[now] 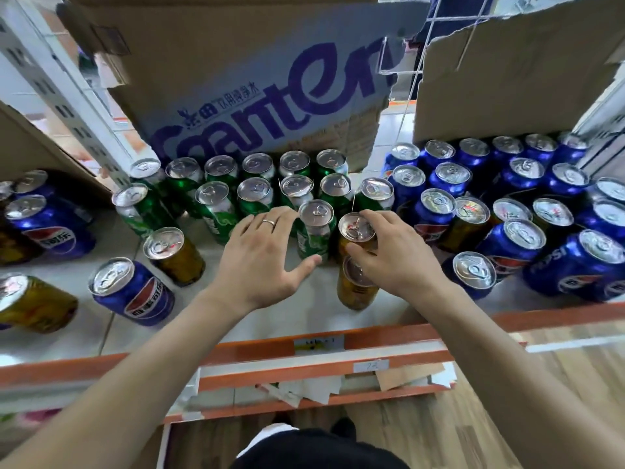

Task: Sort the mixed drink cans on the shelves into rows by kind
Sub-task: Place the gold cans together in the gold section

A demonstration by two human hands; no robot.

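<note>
Several green cans (257, 192) stand in rows at the shelf's middle back. My left hand (262, 258) curves round a green can (315, 228) at the front of that group, fingers behind it and thumb at its base. Beside it, my right hand (389, 252) grips the top of a gold can (355, 228). A second gold can (355, 289) stands just in front, under my right palm. Blue Pepsi cans (473, 170) fill the right side, with some gold cans (468, 221) mixed among them.
At the left stand loose cans: a blue one (135, 292), gold ones (174, 255) (33, 302) and more blue (50, 228). Cardboard boxes (257, 79) (514, 69) hang over the back rows. An orange shelf rail (257, 348) runs along the front edge.
</note>
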